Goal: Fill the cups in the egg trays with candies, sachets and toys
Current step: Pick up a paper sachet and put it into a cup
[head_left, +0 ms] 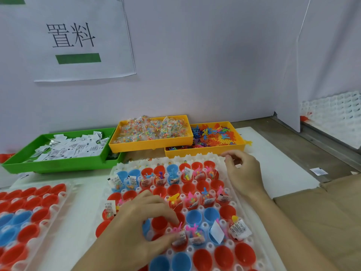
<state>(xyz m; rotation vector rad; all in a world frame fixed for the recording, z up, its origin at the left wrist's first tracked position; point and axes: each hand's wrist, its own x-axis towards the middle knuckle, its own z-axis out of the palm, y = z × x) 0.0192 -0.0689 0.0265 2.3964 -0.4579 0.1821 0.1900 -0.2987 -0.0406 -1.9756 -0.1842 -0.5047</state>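
White partition walls box in the bench (273, 169), and three supply bins sit in a row at twelve o'clock, surely so each filling is one reach away: green tray of sachets (58, 165), yellow tray of candies (150, 146), yellow tray of toys (205, 152). Dead centre lies the working egg tray (242, 194), its red and blue cups partly filled, with a second egg tray (58, 194) waiting at nine o'clock. Left hand (136, 225) curls at six o'clock, pinching a sachet and pink toy into a red cup (179, 243); right hand (244, 173) hovers loosely curled at two o'clock, whether holding anything I cannot tell.
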